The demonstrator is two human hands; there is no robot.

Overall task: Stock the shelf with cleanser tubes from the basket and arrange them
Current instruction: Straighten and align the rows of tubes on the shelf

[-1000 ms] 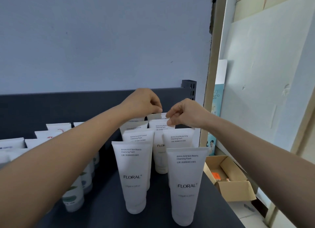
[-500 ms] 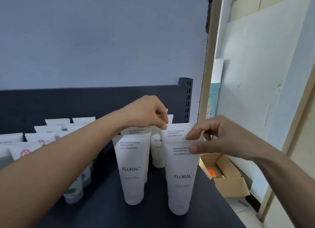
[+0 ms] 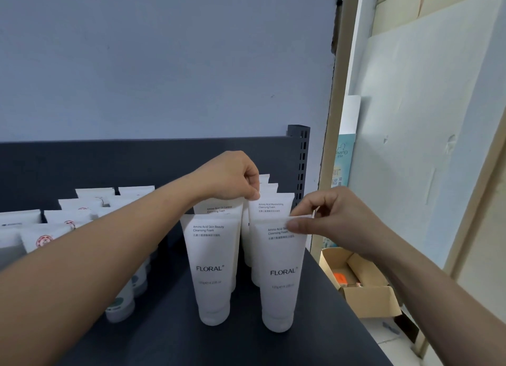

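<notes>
White FLORAL cleanser tubes stand cap-down in two rows on the dark shelf point(image 3: 169, 335). My right hand point(image 3: 334, 223) pinches the top edge of the front right tube point(image 3: 279, 278). My left hand point(image 3: 232, 178) pinches the top of the second tube in the left row point(image 3: 219, 208), behind the front left tube point(image 3: 212, 269). More tubes stand behind, partly hidden by my hands. The basket is out of view.
Other white tubes with red or green marks point(image 3: 82, 209) fill the shelf's left side under my left arm. A dark slotted upright post point(image 3: 299, 157) marks the shelf's right end. An open cardboard box point(image 3: 364, 297) sits on the floor to the right.
My right hand came forward from the back tubes to the front right tube's top. My left hand shifted forward to the second tube in the left row.
</notes>
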